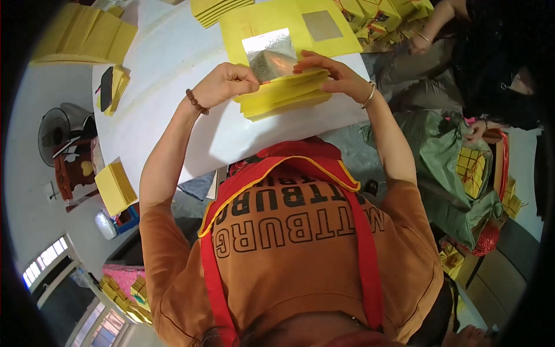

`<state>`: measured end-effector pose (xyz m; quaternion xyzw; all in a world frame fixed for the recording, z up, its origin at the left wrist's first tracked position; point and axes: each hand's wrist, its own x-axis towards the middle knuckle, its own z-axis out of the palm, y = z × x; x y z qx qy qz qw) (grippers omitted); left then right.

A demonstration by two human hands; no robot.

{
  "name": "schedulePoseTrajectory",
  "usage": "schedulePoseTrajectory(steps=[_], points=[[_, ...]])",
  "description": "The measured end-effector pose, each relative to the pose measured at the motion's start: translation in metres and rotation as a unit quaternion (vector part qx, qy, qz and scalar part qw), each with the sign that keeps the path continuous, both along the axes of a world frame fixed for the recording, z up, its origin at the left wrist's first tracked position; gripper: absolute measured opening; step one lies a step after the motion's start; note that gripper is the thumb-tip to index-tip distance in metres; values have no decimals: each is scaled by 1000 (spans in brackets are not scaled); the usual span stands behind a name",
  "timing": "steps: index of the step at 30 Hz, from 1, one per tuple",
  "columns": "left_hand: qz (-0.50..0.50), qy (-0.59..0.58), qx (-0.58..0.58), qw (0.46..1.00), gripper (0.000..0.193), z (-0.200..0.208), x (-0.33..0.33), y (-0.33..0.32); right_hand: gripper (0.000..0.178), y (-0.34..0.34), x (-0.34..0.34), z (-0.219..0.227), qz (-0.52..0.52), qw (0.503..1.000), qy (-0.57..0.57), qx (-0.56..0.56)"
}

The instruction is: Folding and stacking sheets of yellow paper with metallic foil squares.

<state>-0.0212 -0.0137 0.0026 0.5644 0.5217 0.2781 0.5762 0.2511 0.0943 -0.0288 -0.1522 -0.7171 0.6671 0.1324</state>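
A broad white table with a curved edge [156, 75] spreads under both hands and reaches well out to the left of them. Beyond the hands lies a wide, flat yellow paper sheet [233, 36], stretching past the right one. Between the two, at the table's near side, I see a layered bundle of thin yellow paper [283, 104]; its long axis runs from the left hand across toward the right, climbing a little at the right end, and its loose, stepped edges point back at the person's body.

The right hand [340, 75] stands partly open over the right end of the bundle, fingers apart from the thumb; its fingertips reach the far edge, and the thumb rests at the paper's right end. The left hand [228, 80] is curled, thumb and forefinger together, pinching the bundle's left end. Just beyond and between them a shiny silver foil rectangle [277, 41] stands out, greyish tan on its lower part. Past the right fingers, a flat greyish-tan rectangle [322, 26] lies on the sheet. Behind the left hand, a brown beaded bracelet [198, 102] circles the wrist.
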Motion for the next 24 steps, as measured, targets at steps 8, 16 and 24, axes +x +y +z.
schedulePoseTrajectory(steps=[8, 16, 24], points=[[-26, 4, -25, 999, 11, -3, 6, 9, 70, 9, 6, -18, 21, 998, 36, -41], [2, 42, 80, 996, 23, 0, 16, -11, 26, 0, 6, -16, -32, 999, 24, 20], [-15, 359, 414, 836, 47, -30, 11, -9, 26, 0, 1, -13, -89, 994, -20, -57]])
